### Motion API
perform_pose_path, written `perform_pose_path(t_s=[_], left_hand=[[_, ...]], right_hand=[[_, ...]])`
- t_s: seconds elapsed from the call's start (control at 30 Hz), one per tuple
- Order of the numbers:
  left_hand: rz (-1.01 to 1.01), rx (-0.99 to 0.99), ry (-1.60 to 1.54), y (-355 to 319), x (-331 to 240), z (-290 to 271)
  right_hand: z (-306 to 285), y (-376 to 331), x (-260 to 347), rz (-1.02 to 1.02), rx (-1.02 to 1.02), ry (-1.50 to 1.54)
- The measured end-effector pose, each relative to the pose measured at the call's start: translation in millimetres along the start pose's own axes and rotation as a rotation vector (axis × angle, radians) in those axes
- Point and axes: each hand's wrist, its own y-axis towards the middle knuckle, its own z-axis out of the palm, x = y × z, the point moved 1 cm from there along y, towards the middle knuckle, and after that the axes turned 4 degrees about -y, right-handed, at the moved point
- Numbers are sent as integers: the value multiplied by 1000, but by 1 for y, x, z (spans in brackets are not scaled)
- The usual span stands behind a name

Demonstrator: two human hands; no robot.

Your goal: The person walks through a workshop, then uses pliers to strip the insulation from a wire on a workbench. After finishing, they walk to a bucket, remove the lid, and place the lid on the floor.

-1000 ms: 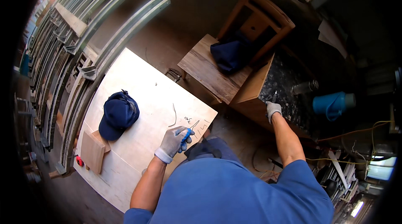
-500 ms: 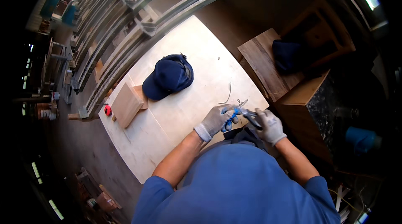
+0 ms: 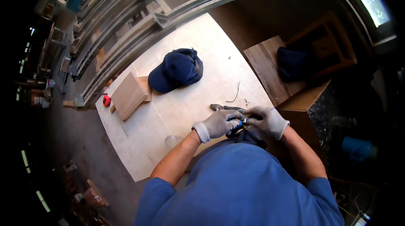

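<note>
My left hand (image 3: 217,124), in a grey glove with blue fingertips, is closed at the table's near edge. Facing it, my right hand (image 3: 270,121), gloved alike, has its fingers pinched together. The fingertips of both nearly meet around something small, with a pale bit showing; its kind cannot be made out. Just beyond the hands, pliers (image 3: 217,107) with dark handles lie on the pale tabletop (image 3: 190,103). A thin bent piece of wire (image 3: 237,92) and small scraps (image 3: 247,102) lie farther out. Dark cloth (image 3: 253,138) bunches below my hands.
A navy cap (image 3: 175,70) lies at the table's middle, beside stacked wooden boards (image 3: 128,96) and a red tape measure (image 3: 106,100). A clear, rounded object (image 3: 172,141) stands by my left forearm. Long rails (image 3: 202,4) border the far left; a wooden box (image 3: 301,99) stands right.
The pliers have left my right hand and now lie on the table. My right hand has come closer to the left, and the looped wire between them no longer shows.
</note>
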Motion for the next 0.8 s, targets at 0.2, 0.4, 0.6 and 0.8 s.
perform_pose_path(t_s=[0.2,0.4,0.6,0.8], left_hand=[[118,116,576,17,-30,7],[212,175,1149,48,-74,32],[548,-96,1099,82,-72,45],[571,-340,795,78,-52,38]], right_hand=[[4,-35,-3,-61,16,-247],[-7,-64,7,191,-56,198],[-6,-85,-11,267,-467,278],[-43,-88,-29,408,-645,282]])
